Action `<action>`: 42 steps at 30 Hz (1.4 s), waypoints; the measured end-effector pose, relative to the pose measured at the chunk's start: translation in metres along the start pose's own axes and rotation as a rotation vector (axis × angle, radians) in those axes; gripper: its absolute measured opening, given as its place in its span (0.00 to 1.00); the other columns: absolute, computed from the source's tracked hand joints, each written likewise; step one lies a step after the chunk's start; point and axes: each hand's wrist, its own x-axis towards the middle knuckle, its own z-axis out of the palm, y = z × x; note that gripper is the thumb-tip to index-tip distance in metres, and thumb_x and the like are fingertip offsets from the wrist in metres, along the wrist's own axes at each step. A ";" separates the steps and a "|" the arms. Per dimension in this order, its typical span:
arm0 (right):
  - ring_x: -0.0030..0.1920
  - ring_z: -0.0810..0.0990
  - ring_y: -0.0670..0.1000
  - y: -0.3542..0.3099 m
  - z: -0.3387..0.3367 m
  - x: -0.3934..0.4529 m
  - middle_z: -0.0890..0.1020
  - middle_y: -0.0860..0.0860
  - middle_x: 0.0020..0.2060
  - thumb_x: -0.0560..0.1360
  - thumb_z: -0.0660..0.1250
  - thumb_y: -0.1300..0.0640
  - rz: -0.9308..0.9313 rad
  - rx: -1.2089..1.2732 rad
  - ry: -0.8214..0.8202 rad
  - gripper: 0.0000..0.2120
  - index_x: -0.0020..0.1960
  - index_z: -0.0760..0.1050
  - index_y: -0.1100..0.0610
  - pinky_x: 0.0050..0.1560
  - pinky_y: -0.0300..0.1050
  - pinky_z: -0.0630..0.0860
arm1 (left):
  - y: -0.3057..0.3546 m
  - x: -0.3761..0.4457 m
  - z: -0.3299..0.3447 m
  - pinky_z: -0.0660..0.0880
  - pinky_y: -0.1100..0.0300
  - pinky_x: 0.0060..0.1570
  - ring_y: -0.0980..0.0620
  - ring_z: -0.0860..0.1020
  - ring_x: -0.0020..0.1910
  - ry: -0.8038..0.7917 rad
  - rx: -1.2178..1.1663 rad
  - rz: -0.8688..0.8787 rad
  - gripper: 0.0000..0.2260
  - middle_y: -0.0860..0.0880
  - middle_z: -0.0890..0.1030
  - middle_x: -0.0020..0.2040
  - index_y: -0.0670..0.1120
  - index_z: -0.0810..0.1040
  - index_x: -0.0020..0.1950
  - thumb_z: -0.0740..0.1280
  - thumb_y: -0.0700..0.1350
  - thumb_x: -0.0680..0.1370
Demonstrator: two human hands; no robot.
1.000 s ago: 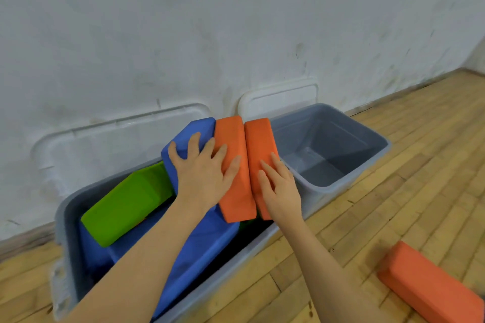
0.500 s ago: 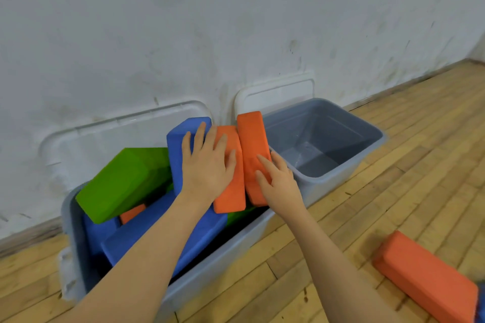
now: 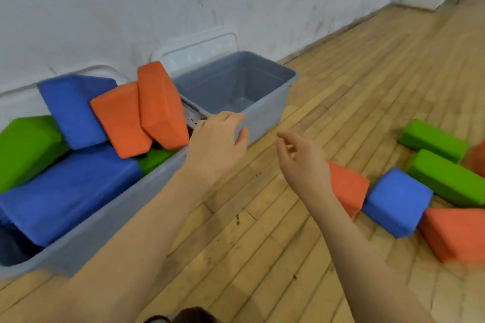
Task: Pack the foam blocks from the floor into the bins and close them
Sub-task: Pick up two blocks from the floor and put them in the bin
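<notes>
1. Foam blocks in blue, orange and green fill the grey plastic bin on the left [image 3: 110, 231], which is the landmark for everything below; they stand well above its rim.
2. Inside that bin, a long blue foam block [image 3: 65, 191] lies flat along the near side, a green foam block [image 3: 26, 149] leans at the far left, a second blue foam block [image 3: 73, 110] stands tilted behind it, and two orange foam blocks [image 3: 120, 118] [image 3: 161, 105] lean side by side at the bin's right end.
3. An empty grey plastic bin [image 3: 265, 113] sits just right of the full bin, apparently touching it, though the left hand covers the gap.
4. Two white lids [image 3: 199, 52] stand against the wall behind the bins.
5. Left hand [image 3: 215, 147] hovers over the full bin's right corner, fingers loosely curled, holding nothing.
6. Right hand [image 3: 304, 162] hangs above the wooden floor [image 3: 262, 257] to the right of the bin, fingers relaxed and empty.
7. Loose blocks lie on the floor well right of the bin: an orange foam block [image 3: 346, 186] partly behind the right wrist, a blue foam cube [image 3: 396, 202], two green foam bricks [image 3: 433, 139] [image 3: 446, 178] and another orange foam brick [image 3: 456, 233].
</notes>
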 end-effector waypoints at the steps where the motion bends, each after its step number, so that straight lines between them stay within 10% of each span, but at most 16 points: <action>1: 0.51 0.78 0.49 0.016 -0.008 -0.004 0.81 0.48 0.52 0.79 0.59 0.52 0.032 -0.006 0.026 0.13 0.59 0.77 0.51 0.44 0.43 0.70 | 0.014 0.001 0.013 0.71 0.46 0.56 0.42 0.77 0.56 -0.036 -0.037 0.007 0.21 0.44 0.80 0.57 0.42 0.78 0.60 0.55 0.50 0.75; 14: 0.59 0.74 0.59 0.274 0.023 0.054 0.74 0.54 0.62 0.76 0.63 0.47 0.553 -0.204 -0.017 0.20 0.66 0.72 0.51 0.57 0.53 0.72 | 0.065 0.090 0.288 0.62 0.52 0.64 0.47 0.65 0.67 -0.532 -0.094 0.093 0.19 0.50 0.67 0.70 0.49 0.69 0.69 0.57 0.51 0.80; 22: 0.74 0.49 0.61 0.387 0.079 0.058 0.49 0.51 0.76 0.70 0.63 0.33 0.751 -0.431 -0.298 0.37 0.74 0.54 0.39 0.71 0.56 0.50 | 0.051 0.110 0.448 0.48 0.43 0.71 0.40 0.48 0.75 -0.848 0.032 0.062 0.28 0.47 0.44 0.78 0.57 0.52 0.76 0.55 0.60 0.79; 28: 0.74 0.44 0.65 0.402 0.082 0.059 0.42 0.50 0.76 0.64 0.67 0.30 0.697 -0.529 -0.428 0.46 0.74 0.46 0.35 0.69 0.63 0.50 | 0.037 0.080 0.487 0.62 0.45 0.68 0.40 0.61 0.70 -0.902 -0.270 -0.182 0.31 0.45 0.49 0.75 0.58 0.49 0.76 0.60 0.60 0.77; 35: 0.71 0.59 0.60 0.390 0.069 0.066 0.65 0.51 0.72 0.71 0.63 0.34 0.506 -0.376 -0.212 0.31 0.71 0.66 0.44 0.63 0.64 0.67 | 0.025 0.087 0.441 0.53 0.46 0.70 0.46 0.54 0.71 -0.760 -0.182 0.194 0.43 0.50 0.42 0.75 0.56 0.53 0.76 0.68 0.67 0.67; 42: 0.56 0.76 0.55 0.363 0.050 0.103 0.79 0.47 0.55 0.72 0.58 0.34 0.312 -0.397 0.034 0.25 0.58 0.79 0.49 0.50 0.56 0.75 | 0.018 0.125 0.412 0.69 0.40 0.54 0.36 0.72 0.59 -0.546 -0.052 0.355 0.39 0.45 0.66 0.68 0.58 0.62 0.70 0.74 0.62 0.63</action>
